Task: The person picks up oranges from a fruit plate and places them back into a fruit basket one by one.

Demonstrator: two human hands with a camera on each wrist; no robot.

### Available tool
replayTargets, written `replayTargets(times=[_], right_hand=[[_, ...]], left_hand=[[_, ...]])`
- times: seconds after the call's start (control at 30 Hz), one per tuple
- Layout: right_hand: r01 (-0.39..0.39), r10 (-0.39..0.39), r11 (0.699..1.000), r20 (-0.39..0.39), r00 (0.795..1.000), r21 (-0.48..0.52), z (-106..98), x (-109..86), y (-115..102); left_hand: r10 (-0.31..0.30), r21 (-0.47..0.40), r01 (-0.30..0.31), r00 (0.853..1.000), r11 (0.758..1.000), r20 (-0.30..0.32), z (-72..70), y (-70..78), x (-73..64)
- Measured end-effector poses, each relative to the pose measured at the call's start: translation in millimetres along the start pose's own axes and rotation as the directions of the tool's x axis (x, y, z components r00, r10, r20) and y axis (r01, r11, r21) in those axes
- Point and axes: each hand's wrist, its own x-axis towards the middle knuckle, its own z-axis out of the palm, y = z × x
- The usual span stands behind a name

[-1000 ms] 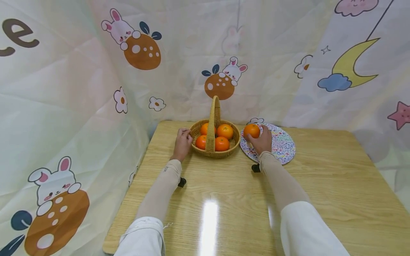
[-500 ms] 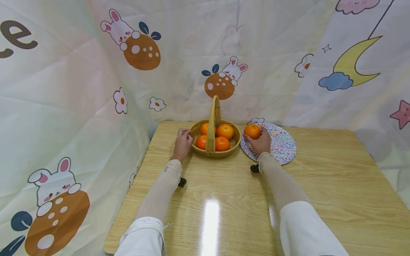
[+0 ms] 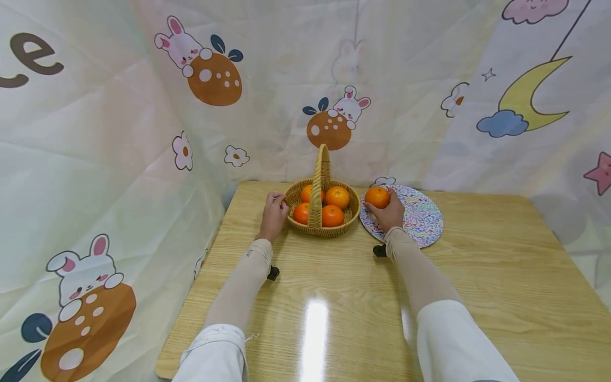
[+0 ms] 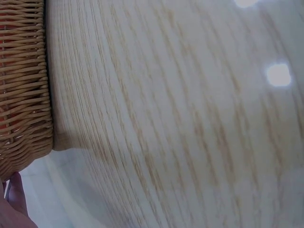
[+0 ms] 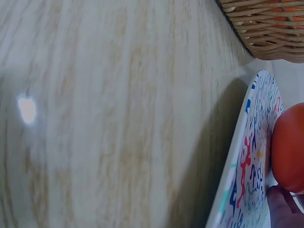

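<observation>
With its fingertips, my left hand (image 3: 274, 216) pinches the left rim of a woven wicker basket (image 3: 329, 231), which has a tall arched handle. Several oranges (image 3: 337, 197) lie inside. To the right, my right hand (image 3: 391, 213) grips a single orange (image 3: 377, 197) over the left part of a round plate (image 3: 424, 218) with a speckled multicolour pattern. In the right wrist view the orange (image 5: 289, 148) sits close against the plate's patterned face (image 5: 251, 156), thumb at its lower side. Only the basket's woven side (image 4: 23, 85) and a bit of finger show in the left wrist view.
Basket and plate stand side by side near the back edge of a wooden table (image 3: 353, 297). A printed cloth backdrop (image 3: 267, 69) hangs right behind and along the left side. Light glares off the tabletop at the front.
My right hand has shifted very slightly left around the orange. The left hand, basket and plate have stayed in place.
</observation>
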Motion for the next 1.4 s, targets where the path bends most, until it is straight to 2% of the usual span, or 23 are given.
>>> replayTargets(times=[0.23,0.43,0.6,0.77,0.9,1.1,1.27,1.4], right_hand=[[0.046,-0.046,0.999,0.006,0.999,-0.009,-1,-0.9,3],[0.062,-0.063,0.996,0.008,0.998,0.057,-6,-1.5,-2],[0.139,-0.136,0.985,-0.037,0.990,0.101,-12,-1.2,-10],[0.215,-0.207,0.967,-0.073,0.976,0.138,-13,-1.8,-30],[0.248,-0.243,0.956,-0.049,0.969,0.159,-9,-4.5,-47],[0.296,-0.306,0.934,0.020,0.952,0.200,8,-13.6,-71],[0.281,-0.310,0.926,0.082,0.947,0.253,23,-20.6,-87],[0.283,-0.320,0.916,0.093,0.943,0.286,34,-24.0,-99]], left_hand=[[-0.006,0.013,0.006,1.000,1.000,0.008,1.2,-1.3,-0.5],[-0.014,0.008,0.014,1.000,1.000,0.014,1.3,-0.8,-0.6],[-0.002,-0.005,0.002,1.000,1.000,-0.004,2.1,1.5,-1.1],[0.009,-0.002,-0.009,1.000,1.000,-0.015,4.0,-1.0,0.0],[0.011,0.002,-0.011,1.000,1.000,-0.020,4.3,-2.7,0.1],[0.012,-0.002,-0.012,1.000,1.000,-0.019,1.6,-2.4,-1.3],[0.016,0.010,-0.016,0.999,1.000,-0.028,3.1,-2.5,-1.9],[0.033,0.011,-0.032,0.999,0.999,-0.032,4.0,-1.3,-1.4]])
